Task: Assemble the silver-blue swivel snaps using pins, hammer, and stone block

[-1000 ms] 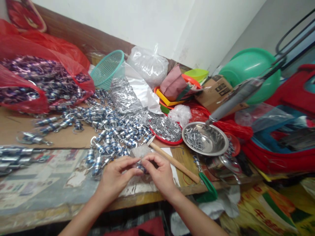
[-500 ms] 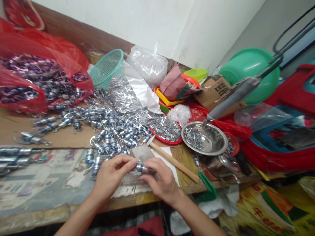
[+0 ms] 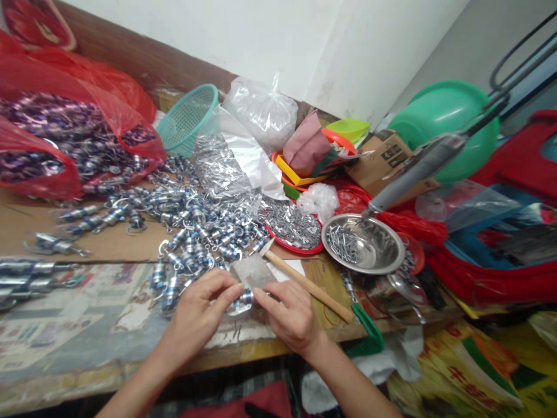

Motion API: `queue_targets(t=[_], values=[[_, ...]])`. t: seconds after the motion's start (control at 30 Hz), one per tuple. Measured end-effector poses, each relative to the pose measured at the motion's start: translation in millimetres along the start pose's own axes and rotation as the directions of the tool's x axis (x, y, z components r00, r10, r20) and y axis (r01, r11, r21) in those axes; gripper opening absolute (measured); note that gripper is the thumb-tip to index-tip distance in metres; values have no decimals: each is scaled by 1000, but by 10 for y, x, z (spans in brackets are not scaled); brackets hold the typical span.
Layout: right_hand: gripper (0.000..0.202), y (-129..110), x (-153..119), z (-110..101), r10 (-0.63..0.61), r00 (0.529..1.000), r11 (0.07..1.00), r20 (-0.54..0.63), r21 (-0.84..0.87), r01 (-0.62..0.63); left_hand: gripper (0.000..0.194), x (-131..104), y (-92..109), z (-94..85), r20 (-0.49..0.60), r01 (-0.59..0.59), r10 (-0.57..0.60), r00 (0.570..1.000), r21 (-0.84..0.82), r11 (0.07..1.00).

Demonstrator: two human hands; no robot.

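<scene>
Between my hands, over the table's front part, is a small blue-and-silver metal hook fitting (image 3: 245, 298). My left hand (image 3: 206, 310) pinches its left end with thumb and forefinger. My right hand (image 3: 289, 316) is closed at its right end, where the fingers hide part of it. Just behind the fitting stands a grey metal block (image 3: 252, 271). To its right lies a hammer (image 3: 308, 284) with a wooden handle. Similar hook fittings (image 3: 195, 232) are heaped behind my left hand.
A red plate of small metal pieces (image 3: 296, 247) and a steel bowl (image 3: 391, 264) holding pins stand at the right. A grey-handled lever (image 3: 418, 168) slants over the bowl. Red bags (image 3: 108, 87) of purple fittings and a green basket (image 3: 187, 119) are at the back left.
My right fingers have shifted their grip at the fitting's right end, and the hand has turned slightly. My left hand stays nearly in place, still pinching the left end.
</scene>
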State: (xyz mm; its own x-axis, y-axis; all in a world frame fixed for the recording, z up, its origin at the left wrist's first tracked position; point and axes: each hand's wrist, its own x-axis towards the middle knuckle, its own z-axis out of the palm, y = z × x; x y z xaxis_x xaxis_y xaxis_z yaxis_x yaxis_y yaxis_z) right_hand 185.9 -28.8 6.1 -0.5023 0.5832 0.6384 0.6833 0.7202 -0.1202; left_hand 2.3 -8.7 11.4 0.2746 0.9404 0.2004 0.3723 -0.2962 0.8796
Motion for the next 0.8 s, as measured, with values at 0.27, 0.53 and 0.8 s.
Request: queue_targets(t=[0.27, 0.53, 0.8], values=[[27, -65, -27, -9, 50, 997, 999, 52, -18, -49, 22, -4, -10, -25, 66, 226, -219, 973, -140, 964], [28, -76, -66, -54, -61, 998, 998, 24, -12, 61, 21, -28, 14, 15, 63, 145, -139, 988, -103, 984], [25, -119, -48, -49, 95, 994, 990, 58, 100, -101, 20, -13, 26, -71, 170, 213, -177, 969, -227, 950]])
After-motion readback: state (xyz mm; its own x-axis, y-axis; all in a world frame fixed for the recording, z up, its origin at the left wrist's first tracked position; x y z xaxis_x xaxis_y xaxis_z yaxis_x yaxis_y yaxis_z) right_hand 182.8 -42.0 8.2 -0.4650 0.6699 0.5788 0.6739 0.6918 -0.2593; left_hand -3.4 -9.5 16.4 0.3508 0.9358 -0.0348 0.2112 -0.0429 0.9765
